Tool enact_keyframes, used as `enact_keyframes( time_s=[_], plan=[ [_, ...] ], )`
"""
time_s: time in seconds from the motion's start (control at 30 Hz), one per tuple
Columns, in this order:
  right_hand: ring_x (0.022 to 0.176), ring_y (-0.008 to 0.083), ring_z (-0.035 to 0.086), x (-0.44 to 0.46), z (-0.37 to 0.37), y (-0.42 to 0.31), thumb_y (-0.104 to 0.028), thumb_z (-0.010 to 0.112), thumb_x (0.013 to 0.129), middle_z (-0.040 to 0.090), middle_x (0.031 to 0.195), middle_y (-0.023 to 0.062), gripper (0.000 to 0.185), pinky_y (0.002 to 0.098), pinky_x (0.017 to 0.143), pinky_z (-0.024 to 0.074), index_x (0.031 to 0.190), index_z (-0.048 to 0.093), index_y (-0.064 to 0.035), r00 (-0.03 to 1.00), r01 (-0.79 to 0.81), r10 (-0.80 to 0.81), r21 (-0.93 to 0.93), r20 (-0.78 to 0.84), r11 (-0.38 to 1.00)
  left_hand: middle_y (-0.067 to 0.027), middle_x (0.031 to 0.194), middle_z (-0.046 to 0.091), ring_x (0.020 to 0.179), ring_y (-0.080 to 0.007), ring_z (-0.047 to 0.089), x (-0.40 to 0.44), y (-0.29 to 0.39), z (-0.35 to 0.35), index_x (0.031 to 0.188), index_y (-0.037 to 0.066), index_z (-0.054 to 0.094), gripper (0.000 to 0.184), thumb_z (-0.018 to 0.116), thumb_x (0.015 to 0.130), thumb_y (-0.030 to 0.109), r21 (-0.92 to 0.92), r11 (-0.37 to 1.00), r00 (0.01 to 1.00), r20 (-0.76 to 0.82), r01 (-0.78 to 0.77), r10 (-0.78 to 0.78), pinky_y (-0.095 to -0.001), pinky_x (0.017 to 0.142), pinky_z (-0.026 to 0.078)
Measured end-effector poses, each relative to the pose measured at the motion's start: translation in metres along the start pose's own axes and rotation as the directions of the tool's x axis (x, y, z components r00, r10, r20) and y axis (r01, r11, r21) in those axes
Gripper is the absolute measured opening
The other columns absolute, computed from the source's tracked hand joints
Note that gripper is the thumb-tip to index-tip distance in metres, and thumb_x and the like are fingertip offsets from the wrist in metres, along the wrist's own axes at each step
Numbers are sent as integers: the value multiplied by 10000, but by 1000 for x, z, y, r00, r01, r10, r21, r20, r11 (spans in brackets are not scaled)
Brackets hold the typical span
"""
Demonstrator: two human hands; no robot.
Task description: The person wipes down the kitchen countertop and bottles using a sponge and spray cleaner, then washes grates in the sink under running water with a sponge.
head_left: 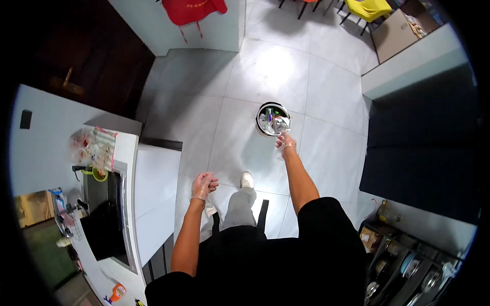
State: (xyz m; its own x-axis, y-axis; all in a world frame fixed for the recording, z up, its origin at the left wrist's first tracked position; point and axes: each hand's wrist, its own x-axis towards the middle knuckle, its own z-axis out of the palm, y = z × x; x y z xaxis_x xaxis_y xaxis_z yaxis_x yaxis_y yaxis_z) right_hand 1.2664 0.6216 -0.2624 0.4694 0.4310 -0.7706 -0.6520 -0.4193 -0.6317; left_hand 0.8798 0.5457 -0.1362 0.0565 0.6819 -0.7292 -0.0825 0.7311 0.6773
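My right hand [286, 142], in a clear disposable glove, reaches forward to the near rim of a round trash bin [263, 132] on the floor. Its fingers are closed at the edge of a crumpled silvery packet [282, 123], which lies over the bin's mouth. Other mixed rubbish [269, 115] fills the bin, with a blue and a green bit showing. My left hand [205, 185], also gloved, hangs in the air left of my leg, fingers loosely curved and apart, with nothing in it.
A white counter [125, 148] with a dark sink [104, 219], plastic bags [81, 145] and an orange spray bottle [118, 291] runs along the left. A dark door [76, 56] stands behind it. To the right are a dark curtain [421, 148] and a pan rack [403, 270]. Chairs [368, 9] stand far ahead.
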Motion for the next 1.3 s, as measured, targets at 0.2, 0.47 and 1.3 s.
enact_keyframes(
  time_s=[0.2,0.47,1.3],
  plan=[
    [646,221,579,-15,23,26,-217,649,848,651,875,113,273,335,526,459,1046,609,-34,991,-28,54,-202,124,979,-112,956,677,736,-160,672,-32,-24,-25,1197,24,508,374,647,936,253,-169,985,988,-145,30,-55,-258,603,541],
    [633,190,557,-191,64,177,-188,595,860,637,898,109,213,313,529,446,1032,602,-61,805,-8,338,-559,488,829,-124,968,676,733,-171,671,-107,-67,-97,1241,35,499,408,640,940,270,-344,932,955,-297,-114,7,-268,612,550],
    [835,129,642,-736,-13,616,-259,648,917,687,1004,36,302,276,726,535,1171,633,-96,-14,922,995,-385,100,52,-106,1020,692,816,-211,678,-476,-458,-308,1105,89,568,204,481,1025,254,-546,334,398,-816,-768,-420,-336,696,544]
  ],
)
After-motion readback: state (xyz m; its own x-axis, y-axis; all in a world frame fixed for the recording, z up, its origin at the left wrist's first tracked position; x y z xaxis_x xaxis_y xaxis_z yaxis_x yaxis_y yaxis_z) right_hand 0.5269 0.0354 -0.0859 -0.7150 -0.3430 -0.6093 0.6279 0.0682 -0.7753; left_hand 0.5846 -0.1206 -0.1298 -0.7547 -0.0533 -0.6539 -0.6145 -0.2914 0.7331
